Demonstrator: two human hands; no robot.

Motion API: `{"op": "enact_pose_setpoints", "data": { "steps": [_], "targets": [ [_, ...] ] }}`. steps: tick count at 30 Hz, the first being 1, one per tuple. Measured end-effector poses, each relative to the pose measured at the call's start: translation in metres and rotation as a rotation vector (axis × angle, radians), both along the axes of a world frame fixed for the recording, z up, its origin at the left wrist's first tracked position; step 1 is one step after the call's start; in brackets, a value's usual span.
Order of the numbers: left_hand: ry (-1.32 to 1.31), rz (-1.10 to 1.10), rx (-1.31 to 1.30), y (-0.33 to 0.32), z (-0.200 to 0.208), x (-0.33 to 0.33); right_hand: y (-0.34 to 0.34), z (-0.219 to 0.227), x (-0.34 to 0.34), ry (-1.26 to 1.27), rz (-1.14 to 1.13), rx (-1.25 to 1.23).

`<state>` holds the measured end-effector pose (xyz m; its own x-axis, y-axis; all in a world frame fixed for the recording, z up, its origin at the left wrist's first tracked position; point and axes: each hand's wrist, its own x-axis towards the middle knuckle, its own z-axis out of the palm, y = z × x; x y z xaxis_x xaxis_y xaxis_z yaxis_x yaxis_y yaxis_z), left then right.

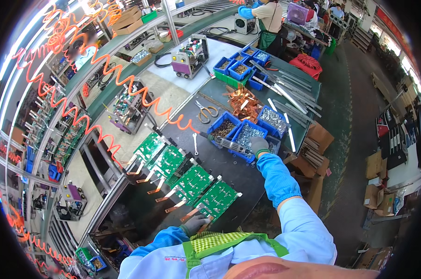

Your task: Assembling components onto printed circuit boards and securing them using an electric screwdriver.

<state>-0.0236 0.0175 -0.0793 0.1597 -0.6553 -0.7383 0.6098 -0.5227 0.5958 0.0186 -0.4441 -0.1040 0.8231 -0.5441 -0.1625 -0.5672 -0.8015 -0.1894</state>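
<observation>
My right hand [259,145], in a grey glove, reaches into a blue bin [252,157] of small silvery metal fasteners [248,135]. Its fingers are bent down among them, and whatever they hold is hidden. My left hand [194,225], gloved too, is closed at the near edge of the nearest green circuit board [218,199], around one of its copper strips. Several more boards [192,185] lie in a slanting row, flat copper strips [166,195] jutting toward the lower left. A power screwdriver [225,143] on an orange coiled hose rests across the bins.
Scissors [205,111] and a wrench [195,144] lie on the dark bench. Beyond are copper pieces [244,103], more blue bins [240,69] and metal bars [291,98]. The orange hose [140,95] hangs over the left side. Cardboard boxes [315,153] stand at right.
</observation>
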Motion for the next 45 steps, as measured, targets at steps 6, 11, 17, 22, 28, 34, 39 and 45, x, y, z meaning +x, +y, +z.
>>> {"op": "enact_pose_setpoints", "data": {
  "steps": [6,11,17,22,28,34,39,45],
  "targets": [
    [-0.012,0.054,0.013,0.006,-0.014,-0.014,0.019,-0.001,-0.006,0.055,-0.071,-0.062],
    [0.073,0.085,-0.015,0.012,-0.011,-0.024,0.029,-0.002,-0.008,0.053,-0.133,-0.038],
    [-0.19,-0.116,-0.231,0.015,-0.03,-0.011,0.036,0.015,-0.038,-0.511,-0.159,0.097],
    [-0.055,0.013,-0.173,0.001,0.01,0.002,0.182,0.134,-0.103,-0.93,-0.167,0.861],
    [0.076,0.022,-0.123,-0.001,-0.011,0.006,0.3,0.092,-0.157,-0.652,0.039,0.597],
    [0.074,-0.011,-0.124,0.002,-0.018,-0.005,0.336,0.063,-0.158,-0.505,-0.001,0.596],
    [0.076,-0.006,-0.147,0.005,-0.019,-0.006,0.339,0.068,-0.151,-0.309,0.081,0.258],
    [0.124,0.006,-0.15,0.001,-0.019,-0.003,0.333,0.054,-0.151,-0.551,-0.03,0.389]
  ]
}}
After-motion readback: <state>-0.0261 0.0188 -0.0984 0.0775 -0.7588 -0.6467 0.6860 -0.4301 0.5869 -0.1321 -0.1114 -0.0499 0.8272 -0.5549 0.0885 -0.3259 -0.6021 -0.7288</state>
